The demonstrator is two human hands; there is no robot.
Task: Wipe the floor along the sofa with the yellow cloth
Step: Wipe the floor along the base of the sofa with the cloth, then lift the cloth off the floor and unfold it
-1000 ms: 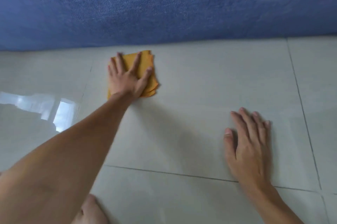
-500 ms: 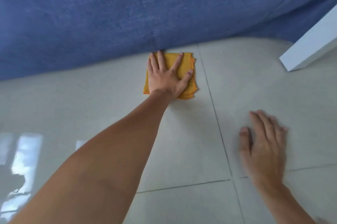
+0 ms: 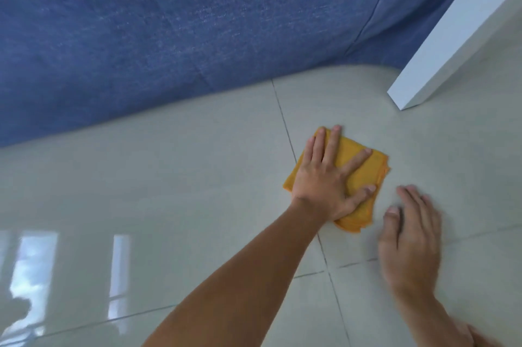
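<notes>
A folded yellow cloth point(image 3: 363, 174) lies flat on the pale tiled floor point(image 3: 197, 177), a short way out from the blue sofa point(image 3: 183, 22). My left hand point(image 3: 327, 177) presses down on the cloth with fingers spread, covering most of its left half. My right hand point(image 3: 409, 239) rests palm down on the bare floor just right of the cloth, fingers together, holding nothing. It looks slightly blurred.
A white furniture leg or panel point(image 3: 440, 41) slants down to the floor at the upper right, beside the sofa's end. Grout lines cross under my left forearm. Window glare reflects on the tiles at the lower left.
My left hand has slid the cloth away from the sofa's base, toward me and rightward, close to my right hand. The view has shifted right, showing more of the white panel.
</notes>
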